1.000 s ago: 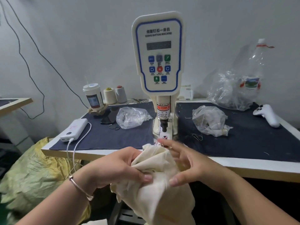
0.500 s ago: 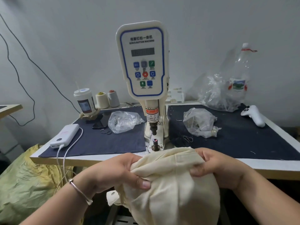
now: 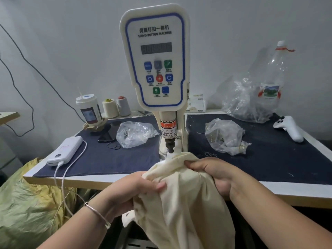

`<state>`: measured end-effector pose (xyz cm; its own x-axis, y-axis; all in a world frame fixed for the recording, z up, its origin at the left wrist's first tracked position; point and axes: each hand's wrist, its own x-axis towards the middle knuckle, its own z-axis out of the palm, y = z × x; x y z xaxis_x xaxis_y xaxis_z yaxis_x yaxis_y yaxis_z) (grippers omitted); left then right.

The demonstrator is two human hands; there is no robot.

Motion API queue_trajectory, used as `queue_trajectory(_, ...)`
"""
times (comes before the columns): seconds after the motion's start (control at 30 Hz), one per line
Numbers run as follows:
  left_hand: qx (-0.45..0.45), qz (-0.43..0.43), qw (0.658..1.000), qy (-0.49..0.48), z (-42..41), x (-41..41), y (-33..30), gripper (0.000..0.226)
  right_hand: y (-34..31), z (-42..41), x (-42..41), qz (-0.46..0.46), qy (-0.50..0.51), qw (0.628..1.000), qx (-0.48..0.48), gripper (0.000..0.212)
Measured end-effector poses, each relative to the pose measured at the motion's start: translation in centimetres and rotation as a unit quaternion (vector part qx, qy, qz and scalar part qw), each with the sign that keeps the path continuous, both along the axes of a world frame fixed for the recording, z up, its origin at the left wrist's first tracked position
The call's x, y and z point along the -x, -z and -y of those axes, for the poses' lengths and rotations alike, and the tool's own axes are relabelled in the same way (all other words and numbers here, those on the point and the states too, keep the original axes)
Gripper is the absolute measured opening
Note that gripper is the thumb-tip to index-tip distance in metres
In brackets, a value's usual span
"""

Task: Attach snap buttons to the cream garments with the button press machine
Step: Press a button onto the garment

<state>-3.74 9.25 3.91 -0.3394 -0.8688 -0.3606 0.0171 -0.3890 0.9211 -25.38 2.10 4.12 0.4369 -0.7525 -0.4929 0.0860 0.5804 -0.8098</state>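
Observation:
A cream garment [image 3: 183,209] hangs off the table's front edge, bunched between both hands. My left hand [image 3: 131,189] grips its left fold with the thumb on top. My right hand [image 3: 213,173] pinches the top edge and holds it up against the base of the white button press machine [image 3: 156,58]. The cloth's top corner lies just under the machine's dark punch [image 3: 170,146] and hides the lower die. A white snap tab shows at the garment's lower left.
Two clear bags of snap parts [image 3: 134,134] [image 3: 224,137] lie on the navy mat [image 3: 100,159] either side of the machine. A power bank [image 3: 65,149] with cable, a cup [image 3: 89,108], thread cones [image 3: 116,106], a white controller [image 3: 289,128] and a yellow-green sack [image 3: 27,203] surround it.
My right hand went from reaching open over the cloth to gripping it. Both hands then carried the garment's top edge forward and up, under the machine's punch.

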Motion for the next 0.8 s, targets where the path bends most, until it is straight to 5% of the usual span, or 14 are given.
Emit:
queue_trajectory(0.43, -0.015, 0.029, 0.99, -0.139, 3.6, 0.9, 1.4, 0.048, 0.2, 4.1, -0.8, -0.034, 0.018, 0.999, -0.004, 0.017)
queue_trajectory(0.6, 0.062, 0.038, 0.987, -0.14, 4.8, -0.3, 1.1, 0.035, 0.9, 5.0, -0.7, -0.057, 0.026, 0.99, 0.13, 0.015)
queue_trajectory(0.8, 0.1, 0.136, 0.981, -0.092, 5.7, -1.6, 1.4, 0.024, 2.2, 4.7, -1.1, -0.202, 0.046, 0.941, 0.269, 0.03)
